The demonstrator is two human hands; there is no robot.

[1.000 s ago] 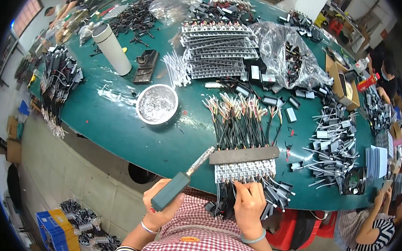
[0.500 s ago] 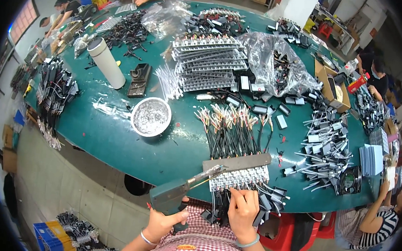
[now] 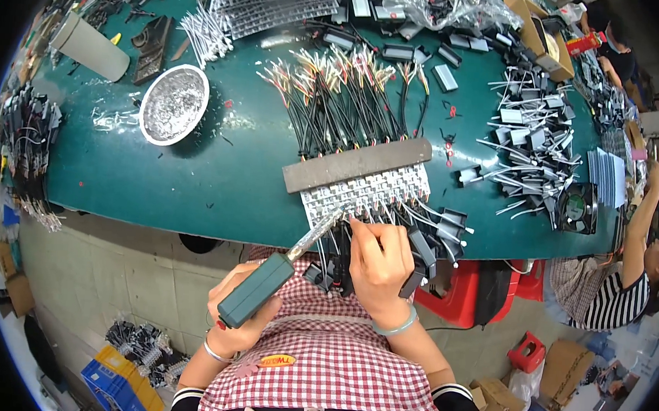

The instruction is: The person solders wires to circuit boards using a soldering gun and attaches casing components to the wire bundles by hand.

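Note:
My left hand is wrapped round the handle of a green soldering gun. The gun's metal tip rests at the near edge of a panel of small white circuit boards. Close by the tip, my right hand pinches a thin wire end against the panel; most of that wire is hidden by the fingers. A flat grey-brown bar lies across the panel. Black cables with bared coloured ends fan out beyond it. Small black housings with leads hang at the panel's near edge.
A white-rimmed bowl of silvery material stands left, near a grey flask. Housings with white ties are heaped right, beside a small fan. Stacked board strips lie farther back. Another person in stripes sits at right.
The view has tilted down and shifted. The soldering gun's tip has come off the bar to the panel's near edge, beside my right fingers, which still pinch there.

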